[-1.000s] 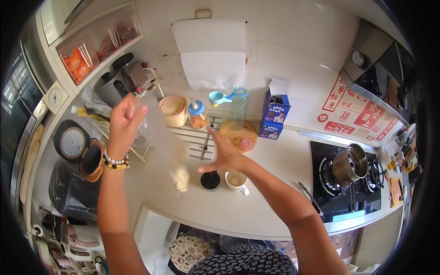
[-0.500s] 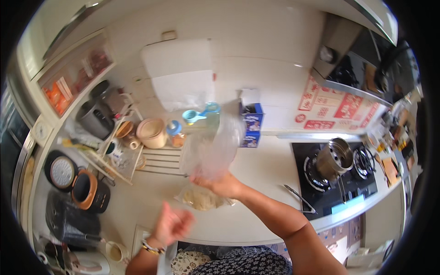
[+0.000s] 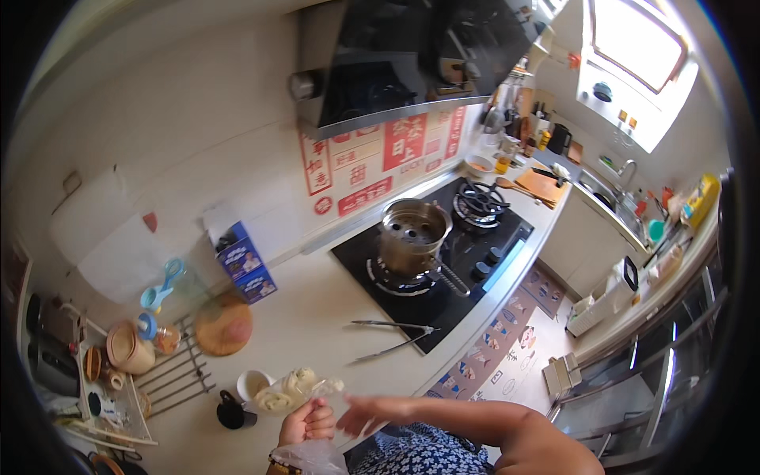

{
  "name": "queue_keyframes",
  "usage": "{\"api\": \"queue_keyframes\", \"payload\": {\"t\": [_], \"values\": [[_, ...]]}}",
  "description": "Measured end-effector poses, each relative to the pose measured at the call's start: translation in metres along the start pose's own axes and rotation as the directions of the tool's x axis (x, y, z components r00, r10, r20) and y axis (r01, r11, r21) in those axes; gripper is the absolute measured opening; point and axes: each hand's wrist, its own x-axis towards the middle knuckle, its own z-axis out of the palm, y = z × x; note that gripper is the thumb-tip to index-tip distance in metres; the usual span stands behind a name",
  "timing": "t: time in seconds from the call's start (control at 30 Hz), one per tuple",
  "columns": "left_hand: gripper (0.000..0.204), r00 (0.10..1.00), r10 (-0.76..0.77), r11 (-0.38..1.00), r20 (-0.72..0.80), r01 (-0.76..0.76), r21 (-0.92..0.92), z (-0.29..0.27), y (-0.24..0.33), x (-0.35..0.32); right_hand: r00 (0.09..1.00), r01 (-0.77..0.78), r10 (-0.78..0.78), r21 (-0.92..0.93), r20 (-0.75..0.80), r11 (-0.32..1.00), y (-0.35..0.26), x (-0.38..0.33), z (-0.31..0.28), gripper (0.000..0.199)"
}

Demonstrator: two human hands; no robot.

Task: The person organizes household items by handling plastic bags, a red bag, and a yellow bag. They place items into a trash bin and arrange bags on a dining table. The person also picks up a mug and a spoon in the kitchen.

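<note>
My left hand [image 3: 309,423] is closed like a fist round the gathered neck of a clear plastic bag of pale twisted buns [image 3: 286,392], just above the front of the counter. More thin clear plastic [image 3: 313,457] lies over the wrist, by a beaded bracelet. Just right of it, my right hand [image 3: 376,412] holds nothing I can see; its fingers are stretched out and slightly smeared by motion. Beside the bag stand a white mug [image 3: 252,385] and a black mug [image 3: 235,410].
Metal tongs [image 3: 396,326] lie spread on the counter [image 3: 317,317] beside the gas hob [image 3: 356,257]. A steel pot [image 3: 412,241] sits on its near burner, handle toward me. Further left are a round wooden board [image 3: 210,336], a metal rack [image 3: 178,380] and a blue box [image 3: 245,265].
The view has swung right toward the hob. My left hand, spread and apart before, now grips the bag of buns. My right hand no longer holds up the clear plastic; its fingers are stretched out.
</note>
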Motion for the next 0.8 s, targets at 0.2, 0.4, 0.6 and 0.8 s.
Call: {"api": "queue_keyframes", "payload": {"t": [0.2, 0.4, 0.6, 0.8], "values": [[0.026, 0.972, -0.222, 0.969, 0.082, 0.210, 0.131, -0.035, -0.019, 0.021, 0.923, 0.205, -0.363, 0.632, 0.131, 0.747, -0.037, 0.011, 0.003, 0.047], [0.020, 0.817, 0.307, -0.783, 0.488, -0.074, 0.618, 0.011, -0.033, 0.019, 0.814, 0.474, -0.568, -0.699, 0.116, 0.536, -0.016, 0.023, -0.045, 0.010], [0.024, 0.718, 0.252, -0.967, 0.649, 0.153, 0.205, 0.043, -0.040, 0.031, 0.711, -0.211, -0.692, -0.977, -0.125, -0.040, -0.038, -0.006, 0.004, 0.017], [0.020, 0.771, 0.321, -0.785, 0.551, -0.109, 0.610, 0.051, -0.039, 0.024, 0.557, -0.071, -0.798, -0.944, 0.231, -0.323, -0.034, -0.041, 0.009, 0.032]]}}
